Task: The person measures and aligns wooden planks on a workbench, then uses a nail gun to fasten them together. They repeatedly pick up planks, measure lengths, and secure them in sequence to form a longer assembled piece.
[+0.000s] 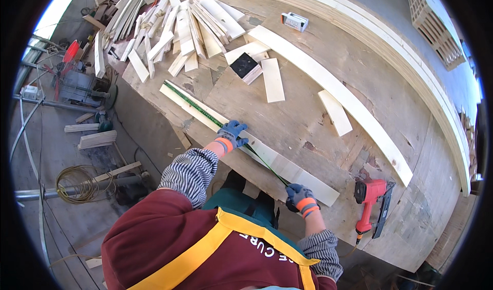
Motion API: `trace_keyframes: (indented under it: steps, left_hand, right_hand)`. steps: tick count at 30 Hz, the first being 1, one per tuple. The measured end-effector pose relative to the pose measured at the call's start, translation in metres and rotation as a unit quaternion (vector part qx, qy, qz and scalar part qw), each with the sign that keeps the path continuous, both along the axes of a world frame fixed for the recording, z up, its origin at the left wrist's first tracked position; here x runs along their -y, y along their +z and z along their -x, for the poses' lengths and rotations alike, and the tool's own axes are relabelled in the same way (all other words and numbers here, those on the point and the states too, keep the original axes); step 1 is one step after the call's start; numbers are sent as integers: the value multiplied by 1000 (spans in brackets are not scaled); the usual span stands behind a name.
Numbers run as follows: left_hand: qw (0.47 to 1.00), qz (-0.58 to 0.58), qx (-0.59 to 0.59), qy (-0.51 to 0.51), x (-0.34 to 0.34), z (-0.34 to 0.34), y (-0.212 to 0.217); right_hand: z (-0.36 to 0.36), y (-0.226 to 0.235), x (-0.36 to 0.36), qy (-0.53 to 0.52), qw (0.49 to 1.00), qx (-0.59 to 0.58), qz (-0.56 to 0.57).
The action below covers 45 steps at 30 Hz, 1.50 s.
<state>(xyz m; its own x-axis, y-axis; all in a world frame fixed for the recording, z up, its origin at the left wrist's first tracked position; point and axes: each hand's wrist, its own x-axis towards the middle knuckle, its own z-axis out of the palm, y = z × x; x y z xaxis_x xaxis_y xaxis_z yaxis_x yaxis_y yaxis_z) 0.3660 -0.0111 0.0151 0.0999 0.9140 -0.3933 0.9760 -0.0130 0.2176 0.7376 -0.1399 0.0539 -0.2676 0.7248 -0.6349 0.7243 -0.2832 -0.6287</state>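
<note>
A pale wooden board (292, 169) lies slantwise along the table's near edge. Along its left part runs the green blade of a tape measure (192, 103), which continues to the right as a thin strip above the board. My left hand (232, 134), in a blue-grey glove with an orange cuff, has its fingers bent over the blade and presses it to the board. By the board's near edge, my right hand (299, 196), gloved alike, is closed at the right end of the blade; the tape's case is hidden in it.
A red nail gun (368, 203) with a hose lies at the right. Beyond the board are a long plank (334, 90), short offcuts (273, 79), a black-topped block (244, 66) and a small box (295, 21). Wood pieces (190, 28) are heaped at far left; long boards (390, 38) line the far edge.
</note>
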Motion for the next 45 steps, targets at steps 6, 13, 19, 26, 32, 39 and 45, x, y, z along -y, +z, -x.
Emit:
trace_keyframes:
  steps: [6,13,19,26,32,39,45]
  left_hand:
    - [955,-257,80,125,-1,5,43]
    - [881,-414,133,187,31,64,97]
    - [936,-266,73,218,26,127,56]
    - [943,-246,122,188,-88,180,47]
    - [899,-254,106,339,-114,327,15]
    - [722,-182,445,497,-64,339,32]
    - [426,-81,729,530,-38,320,147]
  right_hand:
    - [31,-4,-27,34,998,-58,6]
    - [30,-12,-29,31,986,-153,-62]
    - [45,26,-22,-142,966,-208,-50]
    - [123,95,-30,-340,923,-158,-84]
    - [210,92,-31,-401,887,-231,-2]
    - [311,101,-78,-286,918,-261,88]
    - [377,72,-107,-46,952,-263,148]
